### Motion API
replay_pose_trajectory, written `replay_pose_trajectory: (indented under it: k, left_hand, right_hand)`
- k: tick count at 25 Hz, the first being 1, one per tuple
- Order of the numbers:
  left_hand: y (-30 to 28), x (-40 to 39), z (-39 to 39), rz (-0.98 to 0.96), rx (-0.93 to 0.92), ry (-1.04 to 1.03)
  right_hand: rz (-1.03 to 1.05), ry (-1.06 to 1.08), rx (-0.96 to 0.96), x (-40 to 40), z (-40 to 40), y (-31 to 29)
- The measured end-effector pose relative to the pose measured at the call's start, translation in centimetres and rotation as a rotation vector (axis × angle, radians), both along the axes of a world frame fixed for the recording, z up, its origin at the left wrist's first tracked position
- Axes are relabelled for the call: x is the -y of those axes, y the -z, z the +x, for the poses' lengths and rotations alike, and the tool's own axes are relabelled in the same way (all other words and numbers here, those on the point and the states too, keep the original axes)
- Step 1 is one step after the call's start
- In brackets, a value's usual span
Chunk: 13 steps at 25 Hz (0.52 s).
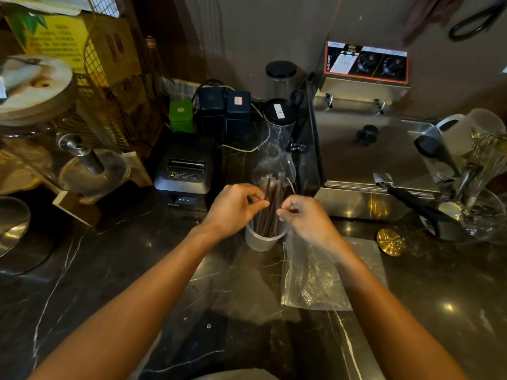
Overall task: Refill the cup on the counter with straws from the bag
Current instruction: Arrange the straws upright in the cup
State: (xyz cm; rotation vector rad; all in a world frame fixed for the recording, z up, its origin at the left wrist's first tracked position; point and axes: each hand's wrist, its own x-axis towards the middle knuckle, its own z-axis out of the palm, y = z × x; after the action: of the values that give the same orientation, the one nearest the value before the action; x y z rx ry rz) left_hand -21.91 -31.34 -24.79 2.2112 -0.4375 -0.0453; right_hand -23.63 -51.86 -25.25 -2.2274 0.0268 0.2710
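**Settling the straws upright in the cup**

The translucent round plastic cup (260, 238) stands on the dark veined marble counter (109, 270), and everything below is placed from it. A bundle of dark brown straws (270, 207) already stands in the cup, leaning slightly away from the person and rising well above the rim. The clear, crumpled plastic bag (310, 278) lies flat just right of and nearer than the cup, looking empty or nearly so.

To do this step well, I would steady the bundle from both sides, let the straws drop to the cup's bottom, then let go gently so the light cup does not tip.

The left hand (233, 207), above the cup's left rim, is curled with fingertips pinched against the straws. The right hand (304, 218), above the right rim, is likewise closed, thumb and forefinger pinching at the bundle's edge; whether it grips a straw or only touches one I cannot tell.
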Motion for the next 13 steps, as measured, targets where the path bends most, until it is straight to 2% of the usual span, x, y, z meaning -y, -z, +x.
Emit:
replay_pose_trajectory:
  k: [2,7,13]
  left_hand:
    - [0.5,-0.3,0.0,0.032,-0.027,-0.014]
    - [2.0,-0.3,0.3,0.114,-0.074,-0.094]
    - [2.0,-0.1,0.6,0.117,-0.133,-0.142]
  right_hand:
    - [-0.051,0.026,0.012,0.0,-0.2,0.3]
    - [-0.353,-0.014,0.178,-0.7,-0.2,-0.1]
    - [-0.26,0.051,0.205,-0.8,-0.2,-0.3]
